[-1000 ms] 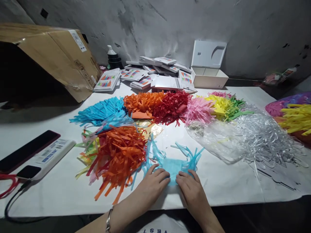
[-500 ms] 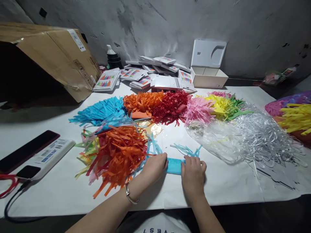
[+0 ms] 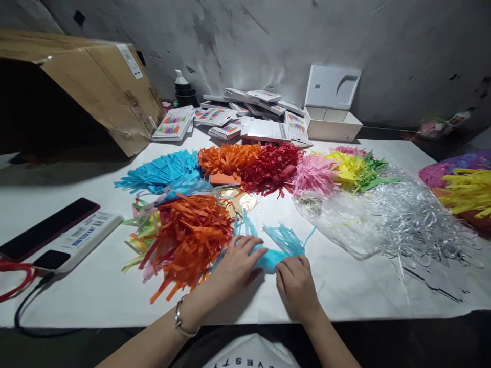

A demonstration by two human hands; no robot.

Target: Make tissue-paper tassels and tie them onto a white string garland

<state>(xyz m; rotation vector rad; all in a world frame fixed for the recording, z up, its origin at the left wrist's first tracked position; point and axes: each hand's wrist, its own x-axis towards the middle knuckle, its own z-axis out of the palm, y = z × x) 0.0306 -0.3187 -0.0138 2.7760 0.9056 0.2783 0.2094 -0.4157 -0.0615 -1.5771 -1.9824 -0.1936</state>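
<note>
A light blue tissue strip (image 3: 270, 259) with fringed ends lies on the white table between my hands. My left hand (image 3: 237, 260) rests over its left part, palm down, fingers spread. At the strip's lower right edge, my right hand (image 3: 296, 281) pinches the blue tissue, its fringe fanning out just beyond the fingers. An orange tissue tassel bundle (image 3: 194, 235) lies left of my left hand. Behind are a bright blue bundle (image 3: 163, 171), an orange one (image 3: 226, 158), a dark red one (image 3: 272, 168) and a pink one (image 3: 315, 175).
Silver tinsel (image 3: 418, 220) and clear plastic bags (image 3: 345, 220) lie to the right. A phone (image 3: 57, 222) and a white power bank (image 3: 92, 235) sit at left. Behind stand a cardboard box (image 3: 103, 87), piled printed packets (image 3: 264, 130) and an open white box (image 3: 333, 122).
My left hand has opened and spread over the strip. My right hand has moved slightly left and nearer me, pinching the strip's edge. The blue fringe is more fanned out.
</note>
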